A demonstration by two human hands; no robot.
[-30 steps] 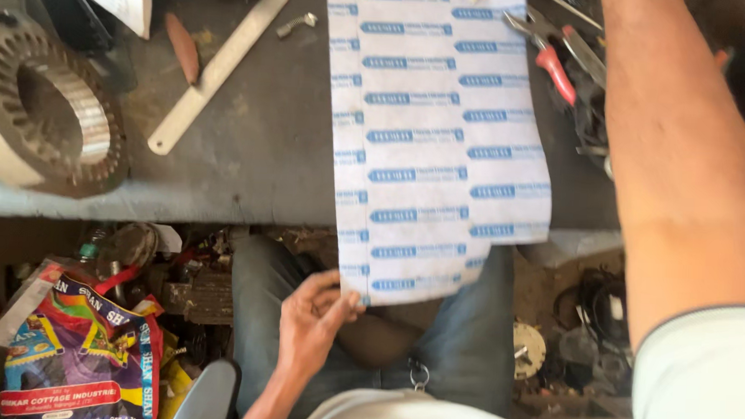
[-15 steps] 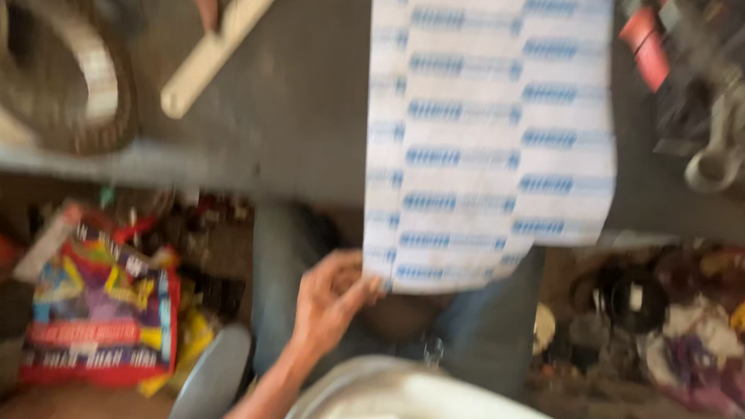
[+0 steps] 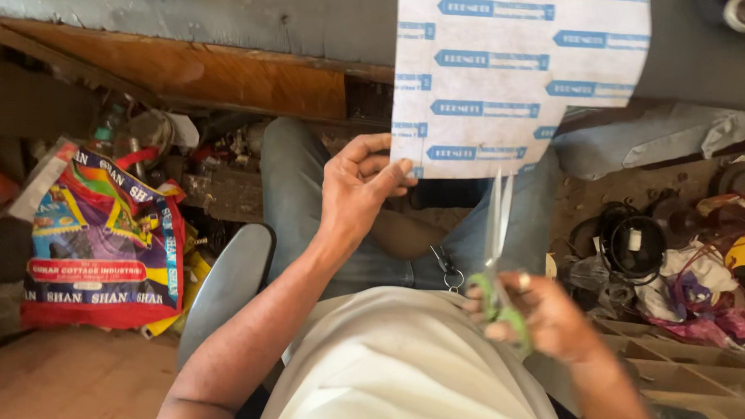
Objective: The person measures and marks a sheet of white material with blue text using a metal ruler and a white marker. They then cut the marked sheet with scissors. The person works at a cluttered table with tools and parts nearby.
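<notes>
Paper sheet (image 3: 512, 81), white with blue labels, hangs off the surface (image 3: 230, 10), its lower edge pinched in the left hand (image 3: 361, 188) fingers. New since a moment ago: the right hand (image 3: 544, 317) grips green-handled scissors (image 3: 498, 257), blades parted just below that edge, so cutting looks imminent.

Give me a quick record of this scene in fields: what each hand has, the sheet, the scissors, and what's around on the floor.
Left hand: pinches the lower left corner of the sheet
Right hand: grip closed on the green scissor handles
Sheet: white with blue printed labels, hangs over the workbench edge
Scissors: blades point up, slightly parted, tips at the sheet's bottom edge
Left of the legs: colourful printed bag on the floor
Right of the legs: tangle of wires and parts
</notes>
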